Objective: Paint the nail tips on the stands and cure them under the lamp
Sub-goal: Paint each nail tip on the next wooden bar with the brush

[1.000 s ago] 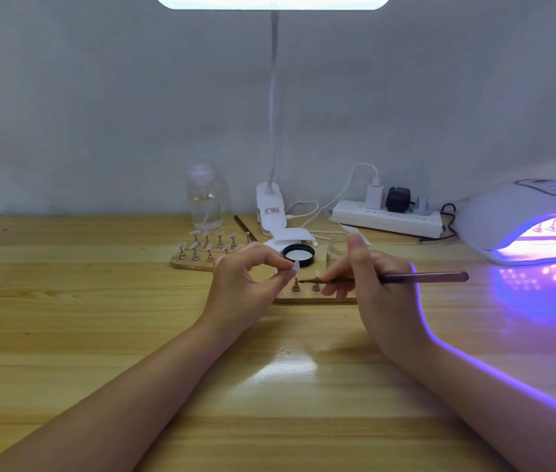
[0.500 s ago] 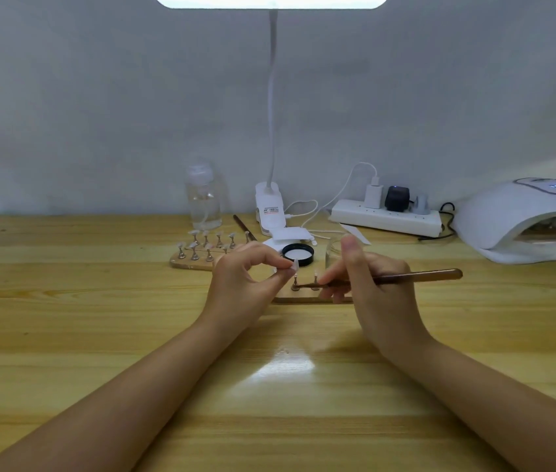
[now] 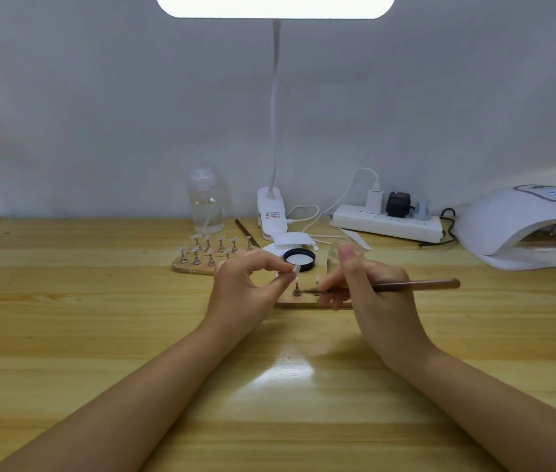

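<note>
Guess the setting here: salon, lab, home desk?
Likely a home or studio nail-art desk: a nail curing lamp at the right, a board of nail tip stands, and a clip-on desk lamp by a power strip.

On the pale wooden table (image 3: 65, 335), the person's left hand (image 3: 239, 287) pinches a small clear nail tip (image 3: 294, 269) between thumb and forefinger, just above a little metal stand (image 3: 297, 290) on the near wooden base (image 3: 300, 304). The right hand (image 3: 368, 294) holds a slim brown-handled brush (image 3: 416, 285) almost level, its tip close to that stand. Behind them sit a second wooden board of stands carrying nail tips (image 3: 208, 255), a black-rimmed open jar (image 3: 299, 259), a clear bottle (image 3: 205, 202), a white power strip (image 3: 387, 224) and, far right, a white domed curing lamp (image 3: 521, 226) that is dark inside.
</note>
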A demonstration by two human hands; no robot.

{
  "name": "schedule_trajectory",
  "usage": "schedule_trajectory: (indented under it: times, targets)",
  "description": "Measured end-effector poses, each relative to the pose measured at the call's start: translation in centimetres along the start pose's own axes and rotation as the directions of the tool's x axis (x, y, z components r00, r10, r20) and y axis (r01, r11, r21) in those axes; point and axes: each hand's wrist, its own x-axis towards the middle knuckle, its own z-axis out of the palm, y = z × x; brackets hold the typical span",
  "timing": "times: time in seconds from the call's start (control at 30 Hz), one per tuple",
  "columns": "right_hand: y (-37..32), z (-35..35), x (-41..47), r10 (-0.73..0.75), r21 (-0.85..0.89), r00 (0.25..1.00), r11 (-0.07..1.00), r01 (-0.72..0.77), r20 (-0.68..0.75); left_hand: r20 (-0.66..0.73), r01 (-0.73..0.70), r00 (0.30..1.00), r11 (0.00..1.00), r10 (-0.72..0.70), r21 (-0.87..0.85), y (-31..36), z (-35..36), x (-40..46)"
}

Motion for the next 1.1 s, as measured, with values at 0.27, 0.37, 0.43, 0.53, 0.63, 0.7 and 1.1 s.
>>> schedule_trajectory:
  times: [0.27,0.37,0.43,0.53,0.63,0.7,1.1]
  targets:
    - [0.23,-0.31,0.09,-0.096,-0.08,0.995,0.992,0.093,-0.034,0.002,-0.012,1.0,1.0,0.012,-0.011,0.22,0.01,-0.04]
    - [0.32,-0.22,0.13,-0.106,-0.099,0.994,0.99,0.103,-0.025,0.021,-0.03,0.999,1.0,0.03,-0.009,0.26,0.06,0.02]
    - [0.37,-0.07,0.14,-0.096,-0.105,0.995,0.99,0.093,-0.021,0.021,-0.027,0.999,0.999,0.028,-0.017,0.18,0.09,0.04]
    - [0.31,-0.04,-0.02,-0.017,-0.014,0.999,1.0,0.016,-0.045,0.017,-0.025,1.0,0.999,0.026,-0.031,-0.04,0.09,0.02]
    - [0.2,-0.14,-0.01,-0.059,-0.003,0.996,0.998,0.058,-0.072,0.026,-0.046,0.999,0.998,0.047,-0.031,-0.26,0.08,0.05]
    - [0.21,-0.15,0.13,-0.091,-0.045,0.994,0.995,0.088,-0.056,0.03,-0.068,0.997,0.997,0.069,-0.035,-0.37,0.08,0.13]
    - [0.01,0.16,-0.03,-0.006,0.02,0.999,1.0,0.007,-0.048,0.006,-0.073,0.997,0.995,0.073,-0.066,-0.56,0.0,0.15]
